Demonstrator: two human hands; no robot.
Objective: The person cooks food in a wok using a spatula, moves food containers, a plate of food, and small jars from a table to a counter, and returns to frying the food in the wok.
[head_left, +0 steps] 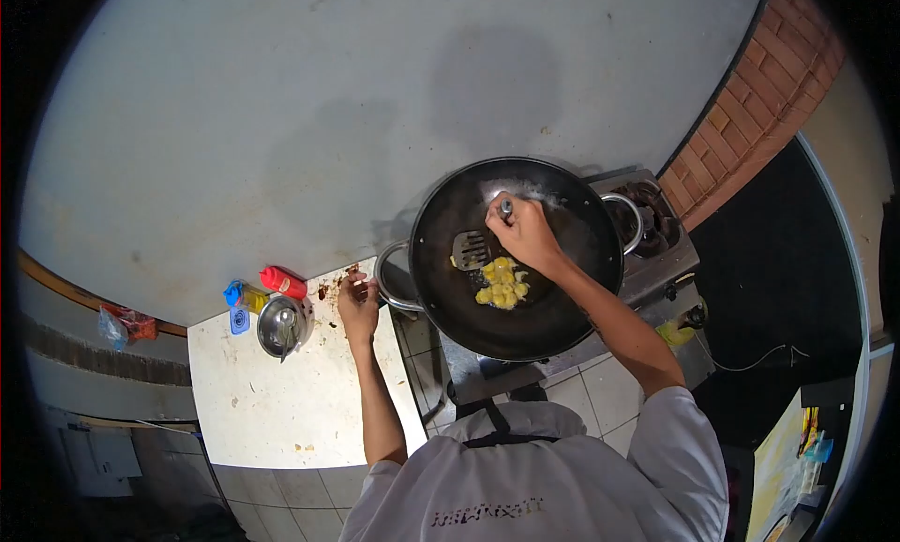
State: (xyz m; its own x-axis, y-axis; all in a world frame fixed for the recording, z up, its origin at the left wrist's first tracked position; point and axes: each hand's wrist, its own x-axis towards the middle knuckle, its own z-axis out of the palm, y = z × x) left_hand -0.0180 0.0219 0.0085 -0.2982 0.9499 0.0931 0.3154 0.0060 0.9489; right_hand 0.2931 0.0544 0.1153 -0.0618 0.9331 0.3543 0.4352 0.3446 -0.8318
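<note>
A large black wok [459,322] with two metal loop handles sits on the stove. My right hand [528,237] is over the wok, closed around the handle of a slotted spatula [472,250]. The spatula's head rests on the wok's inner surface, beside yellow pieces of what looks like scrambled egg [502,285]. My left hand [358,309] hovers above the white table, close to the wok's left handle [382,278]. Its fingers are loosely bent and apart, and I see nothing held in them.
On the white table [281,401] stand a metal bowl [267,328] with a spoon, a red squeeze bottle [282,282] and a blue-capped bottle [246,297]. A second burner [653,214] is right of the wok. The grey wall rises behind.
</note>
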